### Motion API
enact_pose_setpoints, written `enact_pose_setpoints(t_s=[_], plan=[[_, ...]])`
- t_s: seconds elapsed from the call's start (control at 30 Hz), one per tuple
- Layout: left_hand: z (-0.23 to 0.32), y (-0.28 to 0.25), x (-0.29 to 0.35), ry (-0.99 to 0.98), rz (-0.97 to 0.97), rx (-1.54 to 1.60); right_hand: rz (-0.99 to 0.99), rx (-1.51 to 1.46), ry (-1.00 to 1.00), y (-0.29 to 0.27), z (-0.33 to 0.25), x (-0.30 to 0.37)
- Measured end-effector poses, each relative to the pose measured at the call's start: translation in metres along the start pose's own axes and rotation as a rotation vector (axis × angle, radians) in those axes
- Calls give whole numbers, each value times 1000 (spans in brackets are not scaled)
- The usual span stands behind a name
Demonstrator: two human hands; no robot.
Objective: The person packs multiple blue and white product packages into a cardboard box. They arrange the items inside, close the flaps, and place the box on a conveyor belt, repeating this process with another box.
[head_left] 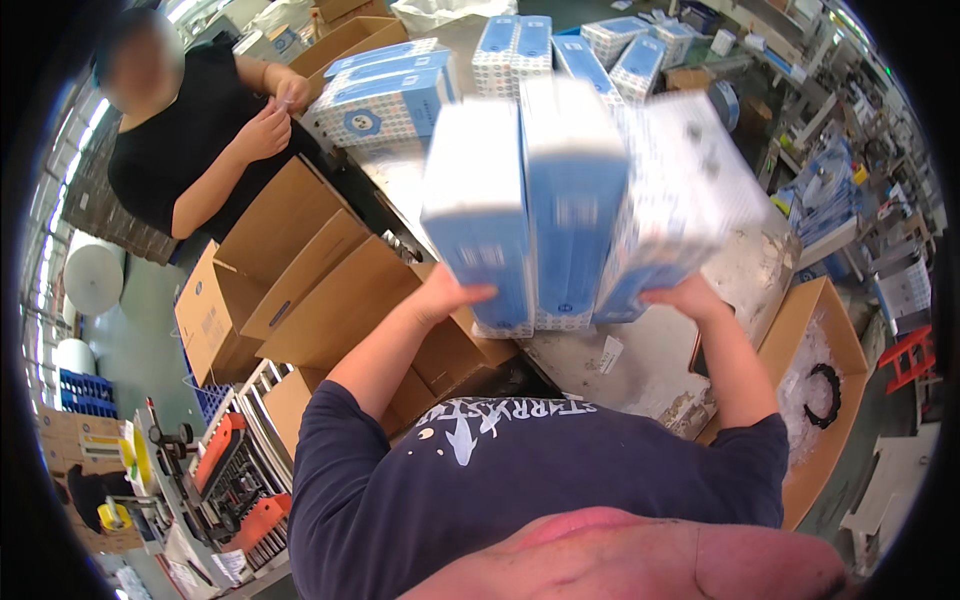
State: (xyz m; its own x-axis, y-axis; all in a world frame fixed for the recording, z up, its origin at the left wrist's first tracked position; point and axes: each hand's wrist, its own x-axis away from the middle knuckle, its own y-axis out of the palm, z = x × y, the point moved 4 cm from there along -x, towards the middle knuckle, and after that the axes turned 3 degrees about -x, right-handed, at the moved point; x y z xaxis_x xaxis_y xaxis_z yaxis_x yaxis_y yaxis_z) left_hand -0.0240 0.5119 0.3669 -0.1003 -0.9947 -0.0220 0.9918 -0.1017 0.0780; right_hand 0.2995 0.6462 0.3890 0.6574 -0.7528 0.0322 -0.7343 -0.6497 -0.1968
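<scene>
Three tall blue-and-white cartons stand pressed side by side between my hands, above the near part of the worktable (630,355). My left hand (452,292) grips the lower near side of the left carton (476,200), its thumb lying on the blue face. On the other side, my right hand (690,297) clasps the bottom of the right carton (675,190), which leans outward and is blurred. The middle carton (572,210) is squeezed between these two. My other fingers are mostly hidden behind the cartons. An open brown cardboard box (340,300) is to the left of my left hand.
More blue-and-white cartons (385,100) stand across the far table. A co-worker (190,140) in black stands at the left, fingering something small. At the right, a brown box (830,370) holds clear plastic and a black ring. A hand pallet truck (215,470) is lower left.
</scene>
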Motion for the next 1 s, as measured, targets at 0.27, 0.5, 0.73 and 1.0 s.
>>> enact_pose_setpoints(t_s=[0.27, 0.5, 0.73, 1.0], plan=[[98, -29, 85, 188, 141, -365, 23, 286, -311, 74, -81, -10], [296, -129, 237, 7, -14, -636, -784, 184, 188, 239, -122, 53], [-98, -164, 240, -784, -324, -386, -360, -50, 46, 180, -87, 71], [-137, -124, 205, -367, 165, -1047, 724, 470, 386, -135, 41, 171]])
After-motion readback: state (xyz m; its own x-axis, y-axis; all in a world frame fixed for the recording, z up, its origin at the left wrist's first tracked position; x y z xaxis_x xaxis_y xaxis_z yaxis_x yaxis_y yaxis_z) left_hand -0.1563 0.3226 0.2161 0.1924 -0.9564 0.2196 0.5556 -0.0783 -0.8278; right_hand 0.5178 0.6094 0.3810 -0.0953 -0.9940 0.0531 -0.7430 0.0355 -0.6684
